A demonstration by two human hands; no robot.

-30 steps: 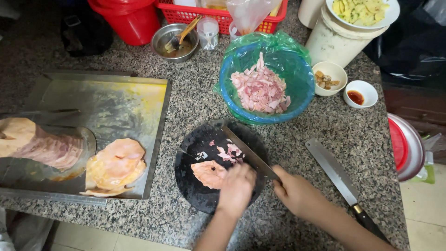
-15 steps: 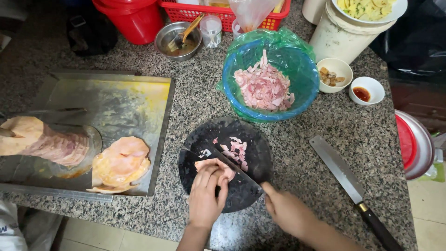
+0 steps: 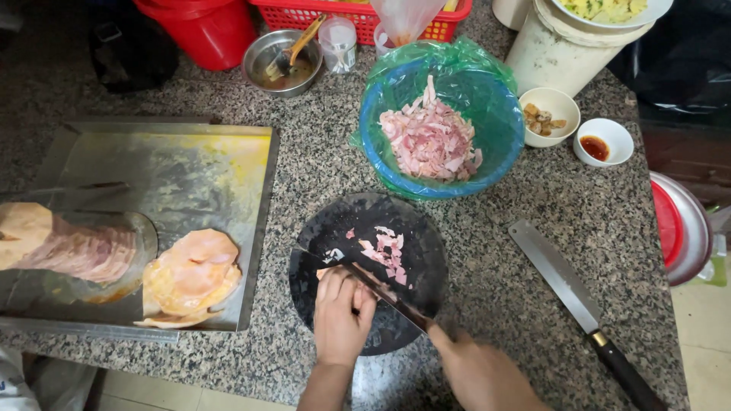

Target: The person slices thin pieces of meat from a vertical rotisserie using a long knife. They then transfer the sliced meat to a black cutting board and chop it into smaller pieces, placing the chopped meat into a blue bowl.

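Slicing of pale pink meat on a round black cutting board (image 3: 411, 228) set on a speckled granite surface (image 3: 533, 221). The left hand (image 3: 340, 316) lies flat on a small piece of meat (image 3: 329, 272) at the board's near left, fingers (image 3: 335, 283) close together and curled slightly back from the blade; it presses rather than grasps. The right hand (image 3: 480, 373) is wrapped tight around the handle of a narrow knife (image 3: 358, 278), whose blade runs diagonally across the board just beside the left fingertips. Cut strips (image 3: 388, 251) lie just beyond the blade. For clean work, the holding fingertips would best stay tucked behind the knuckles, the blade drawn in long strokes, and strips kept even in width. A blue basin lined with a green bag (image 3: 445, 129) holds 1 heap of cut meat behind the board. A second, broader knife (image 3: 567, 285) rests unused to the right. On the left, a steel tray (image 3: 160, 167) carries 2 larger pieces of meat. 2 small white bowls (image 3: 552, 114) stand near the basin.
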